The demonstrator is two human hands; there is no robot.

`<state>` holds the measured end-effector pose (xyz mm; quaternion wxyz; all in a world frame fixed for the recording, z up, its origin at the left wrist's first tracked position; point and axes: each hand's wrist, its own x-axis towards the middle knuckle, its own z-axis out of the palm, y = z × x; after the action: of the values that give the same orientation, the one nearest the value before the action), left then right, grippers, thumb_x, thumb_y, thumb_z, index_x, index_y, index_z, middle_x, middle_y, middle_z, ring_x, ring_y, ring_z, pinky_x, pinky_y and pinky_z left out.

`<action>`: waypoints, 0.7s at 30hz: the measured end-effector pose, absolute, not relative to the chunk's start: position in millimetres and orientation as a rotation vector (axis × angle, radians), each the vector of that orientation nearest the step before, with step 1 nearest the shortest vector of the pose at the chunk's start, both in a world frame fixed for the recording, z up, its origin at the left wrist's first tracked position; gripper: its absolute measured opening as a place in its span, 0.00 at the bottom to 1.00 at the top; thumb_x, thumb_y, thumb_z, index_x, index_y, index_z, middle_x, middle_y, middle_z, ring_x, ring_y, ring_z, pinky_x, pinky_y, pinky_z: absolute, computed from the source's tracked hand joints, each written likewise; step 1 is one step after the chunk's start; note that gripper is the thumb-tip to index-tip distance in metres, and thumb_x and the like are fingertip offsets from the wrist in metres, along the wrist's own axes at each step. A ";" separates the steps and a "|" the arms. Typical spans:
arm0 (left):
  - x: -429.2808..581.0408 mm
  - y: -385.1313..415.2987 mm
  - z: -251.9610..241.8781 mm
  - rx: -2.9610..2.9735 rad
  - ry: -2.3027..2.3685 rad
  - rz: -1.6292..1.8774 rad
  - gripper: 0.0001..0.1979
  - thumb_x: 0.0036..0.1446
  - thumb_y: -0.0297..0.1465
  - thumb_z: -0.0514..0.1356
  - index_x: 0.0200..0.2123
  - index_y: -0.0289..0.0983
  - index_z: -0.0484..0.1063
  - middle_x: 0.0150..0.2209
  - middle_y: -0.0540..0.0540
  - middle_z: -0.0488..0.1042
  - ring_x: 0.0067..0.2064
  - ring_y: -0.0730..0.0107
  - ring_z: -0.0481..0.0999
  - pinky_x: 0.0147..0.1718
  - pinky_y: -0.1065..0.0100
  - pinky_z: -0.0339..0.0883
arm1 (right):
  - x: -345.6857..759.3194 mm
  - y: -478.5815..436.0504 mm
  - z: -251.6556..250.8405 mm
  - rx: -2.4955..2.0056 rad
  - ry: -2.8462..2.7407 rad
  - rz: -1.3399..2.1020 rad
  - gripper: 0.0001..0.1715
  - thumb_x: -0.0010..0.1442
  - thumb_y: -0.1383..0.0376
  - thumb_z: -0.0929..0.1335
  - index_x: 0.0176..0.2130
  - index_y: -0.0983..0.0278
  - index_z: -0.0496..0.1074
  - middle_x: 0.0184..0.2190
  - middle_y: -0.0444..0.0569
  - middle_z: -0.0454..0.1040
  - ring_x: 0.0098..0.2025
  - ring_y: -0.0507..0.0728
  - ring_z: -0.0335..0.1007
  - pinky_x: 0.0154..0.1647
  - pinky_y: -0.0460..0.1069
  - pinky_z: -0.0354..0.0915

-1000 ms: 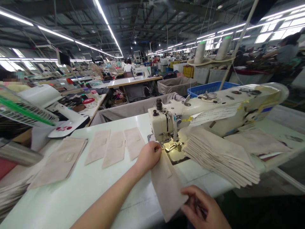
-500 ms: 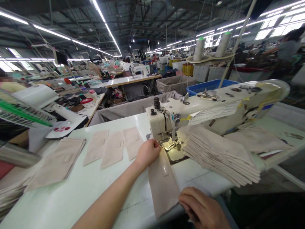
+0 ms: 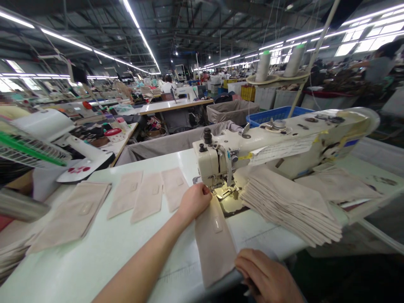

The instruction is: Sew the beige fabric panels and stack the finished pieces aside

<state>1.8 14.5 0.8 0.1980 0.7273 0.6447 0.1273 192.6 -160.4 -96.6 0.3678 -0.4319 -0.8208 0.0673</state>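
A beige fabric strip (image 3: 214, 242) with a small sewn patch runs from the table's near edge up to the presser foot (image 3: 224, 192) of a cream sewing machine (image 3: 277, 145). My left hand (image 3: 194, 201) is closed and rests on the strip's far end, just left of the presser foot. My right hand (image 3: 268, 278) is curled over the strip's near corner at the table edge, gripping it. A thick stack of beige pieces (image 3: 292, 208) lies right of the needle, under the machine's arm.
Three single beige pieces (image 3: 147, 198) lie side by side on the white table (image 3: 104, 248), with a larger pile (image 3: 71, 214) further left. A white device (image 3: 67, 143) stands at far left. Grey fabric bins (image 3: 170, 145) and a blue crate (image 3: 274, 114) sit behind; other workstations and people lie beyond.
The strip has straightened toward the machine, its sewn patch now showing. My right hand shifted slightly left along the table edge. My left hand has stayed by the presser foot.
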 end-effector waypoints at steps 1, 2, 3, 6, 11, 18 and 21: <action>1.5 15.1 0.6 2.035 1.804 0.353 0.08 0.52 0.27 0.56 0.22 0.37 0.70 0.22 0.48 0.70 0.25 0.68 0.68 0.25 0.69 0.50 | 192.4 -160.7 -97.5 -1.112 -2.108 0.162 0.19 0.60 0.75 0.56 0.40 0.59 0.70 0.33 0.48 0.76 0.32 0.55 0.72 0.30 0.46 0.65; 1.2 15.9 0.4 2.035 1.805 0.349 0.08 0.53 0.28 0.56 0.23 0.37 0.70 0.22 0.48 0.71 0.25 0.68 0.68 0.25 0.69 0.50 | 192.3 -160.8 -97.6 -1.117 -2.112 0.158 0.19 0.60 0.75 0.56 0.40 0.59 0.69 0.33 0.48 0.76 0.32 0.55 0.72 0.30 0.46 0.65; 1.0 16.9 0.3 2.035 1.806 0.344 0.08 0.53 0.28 0.56 0.23 0.37 0.70 0.22 0.48 0.71 0.26 0.68 0.68 0.25 0.69 0.50 | 192.2 -160.7 -97.0 -1.123 -2.115 0.159 0.19 0.59 0.76 0.56 0.40 0.59 0.69 0.34 0.47 0.76 0.32 0.55 0.72 0.30 0.46 0.65; 0.8 20.1 0.6 2.036 1.823 0.328 0.08 0.54 0.30 0.56 0.24 0.36 0.71 0.24 0.47 0.72 0.26 0.67 0.69 0.24 0.69 0.50 | 191.5 -159.2 -93.3 -1.140 -2.125 0.190 0.18 0.56 0.76 0.57 0.38 0.59 0.68 0.33 0.47 0.75 0.33 0.56 0.71 0.31 0.46 0.64; 1.3 15.0 4.3 2.071 1.821 0.309 0.07 0.56 0.29 0.57 0.27 0.36 0.73 0.27 0.46 0.75 0.29 0.65 0.72 0.26 0.69 0.54 | 190.1 -155.8 -88.9 -1.147 -2.123 0.194 0.18 0.54 0.76 0.58 0.39 0.58 0.67 0.33 0.46 0.75 0.32 0.56 0.71 0.29 0.46 0.61; -36.9 -7.4 12.1 2.495 2.081 0.136 0.15 0.68 0.29 0.48 0.42 0.31 0.73 0.42 0.35 0.74 0.47 0.52 0.74 0.44 0.59 0.68 | 193.0 -155.5 -76.3 -1.122 -2.218 0.115 0.25 0.50 0.78 0.59 0.44 0.60 0.69 0.42 0.49 0.79 0.34 0.57 0.73 0.27 0.47 0.65; -52.6 -27.2 12.9 2.523 2.181 -0.021 0.13 0.65 0.26 0.49 0.40 0.29 0.74 0.41 0.33 0.75 0.45 0.48 0.75 0.40 0.54 0.72 | 197.0 -156.5 -64.4 -1.088 -2.275 0.087 0.27 0.50 0.78 0.59 0.46 0.62 0.71 0.45 0.50 0.80 0.34 0.57 0.75 0.29 0.47 0.68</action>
<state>-52.6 -27.2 12.9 -0.0969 0.7529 0.6509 -0.0062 197.0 -156.5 -64.4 0.3042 -0.4106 -0.8589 0.0329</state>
